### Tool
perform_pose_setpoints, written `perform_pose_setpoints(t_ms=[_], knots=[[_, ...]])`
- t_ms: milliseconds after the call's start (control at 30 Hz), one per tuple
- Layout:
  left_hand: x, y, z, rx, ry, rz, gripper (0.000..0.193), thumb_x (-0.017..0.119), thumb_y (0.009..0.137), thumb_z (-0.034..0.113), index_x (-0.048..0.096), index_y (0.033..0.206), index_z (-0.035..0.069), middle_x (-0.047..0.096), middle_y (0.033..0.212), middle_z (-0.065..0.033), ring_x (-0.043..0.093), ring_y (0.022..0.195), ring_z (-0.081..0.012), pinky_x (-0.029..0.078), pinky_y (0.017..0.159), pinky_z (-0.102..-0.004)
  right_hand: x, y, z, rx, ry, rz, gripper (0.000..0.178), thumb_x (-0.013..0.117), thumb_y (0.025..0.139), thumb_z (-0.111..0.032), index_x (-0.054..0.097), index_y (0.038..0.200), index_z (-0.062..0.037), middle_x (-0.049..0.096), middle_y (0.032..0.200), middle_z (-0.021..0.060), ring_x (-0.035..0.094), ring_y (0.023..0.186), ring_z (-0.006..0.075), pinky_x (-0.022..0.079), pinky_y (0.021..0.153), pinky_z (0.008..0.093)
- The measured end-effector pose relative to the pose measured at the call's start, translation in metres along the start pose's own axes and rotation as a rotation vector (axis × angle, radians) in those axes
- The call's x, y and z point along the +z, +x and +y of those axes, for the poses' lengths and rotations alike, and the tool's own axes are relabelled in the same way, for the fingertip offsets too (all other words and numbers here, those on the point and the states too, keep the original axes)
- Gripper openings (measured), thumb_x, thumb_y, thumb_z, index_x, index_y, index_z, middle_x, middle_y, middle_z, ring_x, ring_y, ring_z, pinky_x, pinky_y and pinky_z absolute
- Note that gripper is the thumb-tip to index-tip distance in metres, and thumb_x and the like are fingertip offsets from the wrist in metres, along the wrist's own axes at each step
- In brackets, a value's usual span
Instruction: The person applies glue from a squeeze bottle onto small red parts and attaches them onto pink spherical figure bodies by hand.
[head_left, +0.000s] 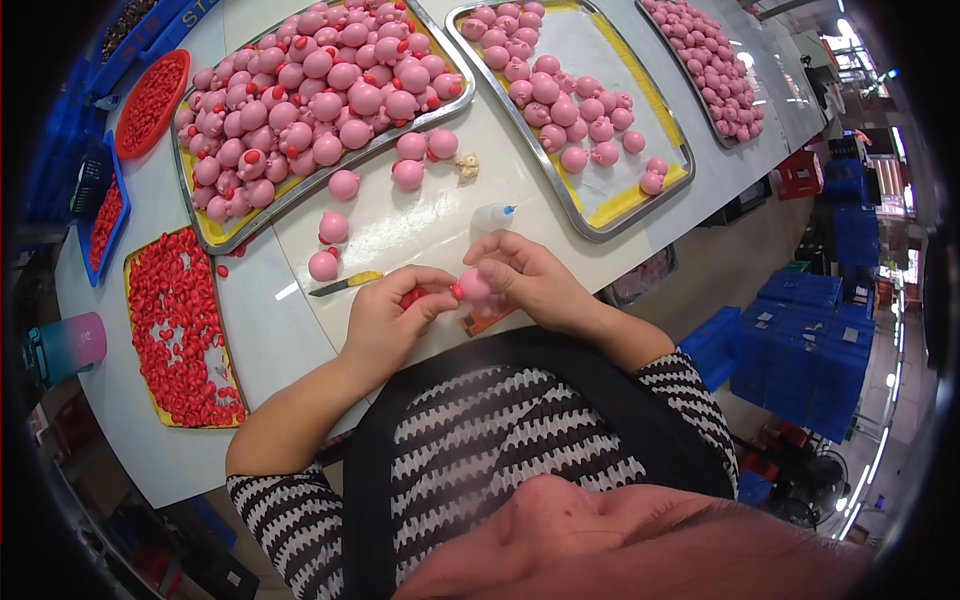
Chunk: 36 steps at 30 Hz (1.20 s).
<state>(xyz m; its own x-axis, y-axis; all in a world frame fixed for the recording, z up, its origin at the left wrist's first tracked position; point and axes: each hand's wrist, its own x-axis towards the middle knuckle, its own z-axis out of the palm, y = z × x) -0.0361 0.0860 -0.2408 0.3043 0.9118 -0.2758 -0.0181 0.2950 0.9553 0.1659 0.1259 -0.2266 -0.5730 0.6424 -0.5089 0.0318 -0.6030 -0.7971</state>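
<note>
My right hand [535, 288] is closed around a pink ball figure [474, 284] close to my body. Against its left side sits a small red piece [458, 291], at the fingertips of my left hand [390, 312]. That left hand is closed, and more red [414, 296] shows between its fingers. Beyond the hands lies a small clear bottle [492, 217] with a blue tip. A cutter knife [346, 284] with a yellow handle rests left of them. Beneath the pink figure is an orange flat object [484, 319], partly hidden.
Pink balls with red pieces heap a metal-rimmed tray [468, 88]; another tray [590, 236] holds pink figures. Loose pink balls [333, 227] lie between. At left are a yellow-edged tray [128, 290] of red pieces, a red basket [120, 140] and a cup [75, 345].
</note>
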Motion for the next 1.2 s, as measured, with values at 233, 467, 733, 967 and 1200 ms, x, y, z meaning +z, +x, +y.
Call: perform_pose_setpoints(t_ms=[233,467,733,967,1200], knots=[[0.005,0.003,0.003,-0.162,-0.412,-0.085,0.018,0.048,0.092,0.013,0.055,0.095,-0.003,0.058,0.079,-0.0049,0.036,0.052,-0.0032,0.029,0.045,-0.0176,0.0,-0.006,-0.001,0.055,0.158,0.012,0.028,0.044,0.094,-0.026,0.041,0.111,-0.0053,0.057,0.082,0.0059,0.058,0.064,0.0117,0.051,0.06,0.0264],[0.008,0.003,-0.002,-0.116,-0.136,-0.049,0.02,0.059,0.086,0.017,0.058,0.094,-0.001,0.06,0.074,-0.0025,0.047,0.055,-0.0053,0.038,0.05,-0.0194,0.001,-0.008,-0.007,0.069,0.028,0.009,0.028,0.044,0.094,-0.025,0.041,0.112,-0.0051,0.058,0.082,0.0054,0.059,0.065,0.0105,0.051,0.058,0.0242],[0.008,0.007,0.007,0.37,0.461,0.085,0.022,0.07,0.073,0.01,0.061,0.093,0.005,0.058,0.069,-0.005,0.054,0.055,-0.0118,0.045,0.053,-0.0234,-0.004,-0.008,0.003,-0.251,-0.072,-0.008,0.029,0.055,0.088,-0.01,0.041,0.111,-0.0001,0.056,0.098,0.0095,0.058,0.087,0.0137,0.048,0.075,0.0255],[0.009,0.006,0.005,0.295,0.357,0.08,0.02,0.067,0.077,0.011,0.058,0.094,0.003,0.057,0.068,-0.0025,0.051,0.053,-0.0092,0.042,0.049,-0.0226,-0.006,-0.009,-0.001,-0.242,-0.058,-0.031,0.031,0.053,0.089,-0.012,0.041,0.115,0.0005,0.056,0.101,0.0104,0.057,0.087,0.0137,0.047,0.076,0.026],[-0.002,0.008,0.014,-0.366,-0.887,0.074,0.02,0.045,0.093,0.021,0.049,0.095,0.001,0.051,0.072,-0.0046,0.036,0.051,-0.0062,0.027,0.042,-0.0184,-0.002,-0.019,-0.014,-0.233,-0.243,0.057,0.026,0.048,0.092,-0.013,0.046,0.114,0.0009,0.056,0.093,0.0069,0.054,0.08,0.01,0.045,0.073,0.0233]])
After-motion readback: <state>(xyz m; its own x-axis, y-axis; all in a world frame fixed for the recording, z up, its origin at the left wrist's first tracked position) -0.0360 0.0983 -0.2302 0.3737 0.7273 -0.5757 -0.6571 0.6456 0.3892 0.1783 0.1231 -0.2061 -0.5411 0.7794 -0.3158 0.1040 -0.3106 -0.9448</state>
